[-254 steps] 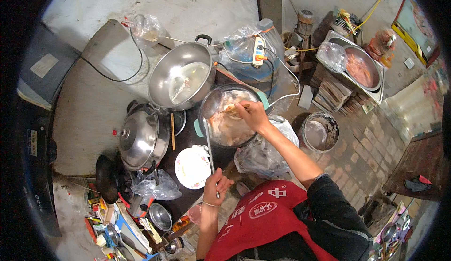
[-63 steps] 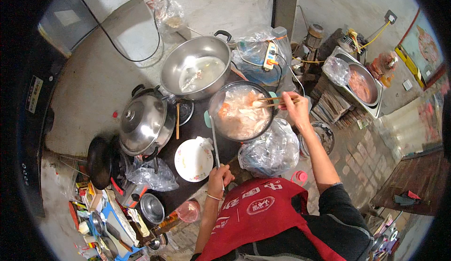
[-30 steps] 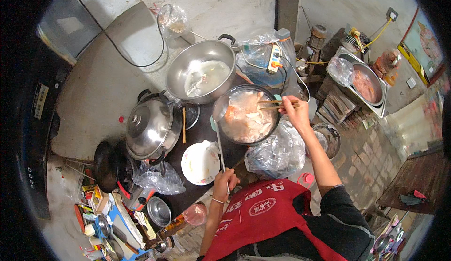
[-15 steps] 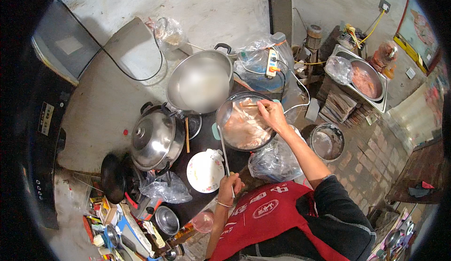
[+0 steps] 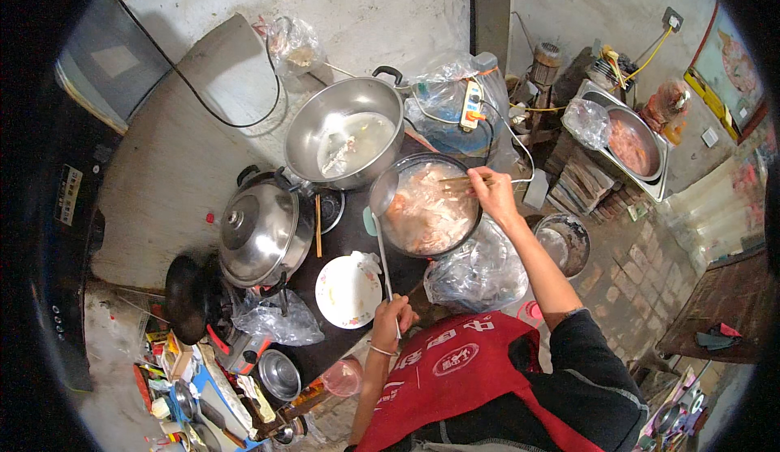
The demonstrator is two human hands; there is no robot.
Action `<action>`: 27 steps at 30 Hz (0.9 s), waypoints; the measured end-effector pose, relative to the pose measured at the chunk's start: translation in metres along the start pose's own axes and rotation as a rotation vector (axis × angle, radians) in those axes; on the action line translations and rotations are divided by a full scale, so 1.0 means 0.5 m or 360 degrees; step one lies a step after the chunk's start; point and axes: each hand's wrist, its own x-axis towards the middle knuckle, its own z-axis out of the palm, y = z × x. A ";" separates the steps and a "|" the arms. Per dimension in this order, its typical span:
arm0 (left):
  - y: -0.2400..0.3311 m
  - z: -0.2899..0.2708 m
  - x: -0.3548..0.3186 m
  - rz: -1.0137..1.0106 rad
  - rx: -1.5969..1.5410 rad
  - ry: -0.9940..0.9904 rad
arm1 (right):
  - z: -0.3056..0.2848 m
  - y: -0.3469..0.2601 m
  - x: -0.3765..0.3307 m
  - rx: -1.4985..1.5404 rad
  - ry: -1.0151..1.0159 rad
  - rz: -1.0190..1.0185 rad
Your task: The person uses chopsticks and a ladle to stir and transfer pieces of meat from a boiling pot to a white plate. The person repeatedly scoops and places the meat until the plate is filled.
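My right hand [image 5: 496,194] grips a pair of wooden chopsticks [image 5: 455,180], whose tips reach into the pale meat strips [image 5: 435,216] filling a dark-rimmed pan [image 5: 470,242]. Closed around a long metal handle is my left hand [image 5: 394,315], below the pan. That handle belongs to a ladle [image 5: 383,192] with a round metal head, which rests at the pan's left side. A white floral plate [image 5: 348,292] with a crumpled white piece on its edge lies left of my left hand. Behind the pan stands a wide steel pot [image 5: 305,131] holding cloudy liquid with small bits.
A lidded steel pot [image 5: 258,232] stands at left, near a loose chopstick [image 5: 318,226]. Clear plastic bags [image 5: 479,269] bulge beside the pan. A power strip [image 5: 472,104] with cables sits behind. At right are a basin of pinkish meat [image 5: 632,147] and a bucket [image 5: 575,245] on the floor.
My right hand has moved slightly right and the chopsticks now sit farther right in the pan. The haze over the wide steel pot has cleared, showing its contents. The view has shifted slightly.
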 end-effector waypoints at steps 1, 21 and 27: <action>-0.001 0.001 0.003 0.0011 0.0010 -0.0008 | -0.014 -0.008 0.000 0.0042 0.0031 0.0041; -0.010 -0.006 0.008 0.0090 0.0007 -0.0049 | 0.091 -0.019 0.019 0.0139 -0.0264 -0.0008; -0.013 0.000 0.006 0.0041 -0.0072 -0.0034 | 0.037 0.023 0.016 -0.0119 -0.0331 0.0107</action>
